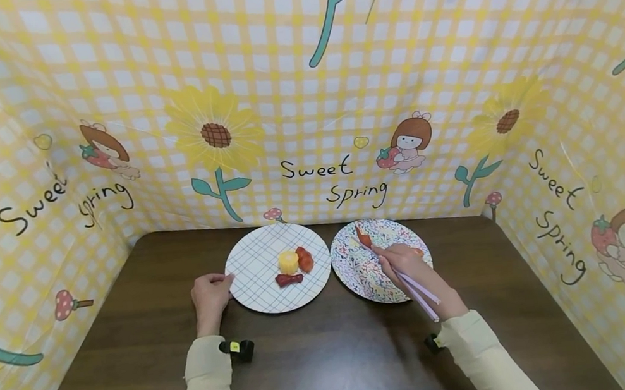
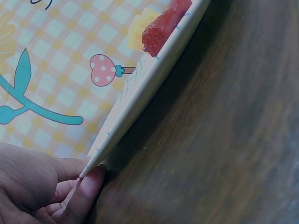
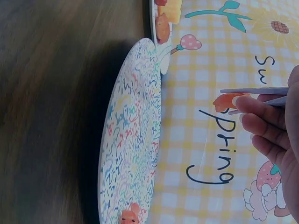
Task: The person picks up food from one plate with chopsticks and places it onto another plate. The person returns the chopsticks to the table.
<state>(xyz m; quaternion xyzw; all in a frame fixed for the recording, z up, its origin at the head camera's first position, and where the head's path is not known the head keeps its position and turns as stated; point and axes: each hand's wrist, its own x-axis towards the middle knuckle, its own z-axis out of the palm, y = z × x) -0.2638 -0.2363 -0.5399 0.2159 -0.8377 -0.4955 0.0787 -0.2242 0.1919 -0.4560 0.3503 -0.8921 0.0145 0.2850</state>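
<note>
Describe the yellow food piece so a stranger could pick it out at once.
At the back of the brown table, find the grid-lined white plate. Just right of its middle sits the yellow piece, set apart by colour: its neighbours are an orange-red piece and a dark red piece.

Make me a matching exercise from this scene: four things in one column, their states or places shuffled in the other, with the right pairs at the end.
Column one
1. Left hand
2. Right hand
3. Yellow piece
4. Plate on the person's right

Column two
A. Lies on the grid-lined plate
B. Holds the chopsticks
C. Is covered in multicoloured squiggles
D. Pinches a plate's rim

Right pairs: 1-D, 2-B, 3-A, 4-C
</note>
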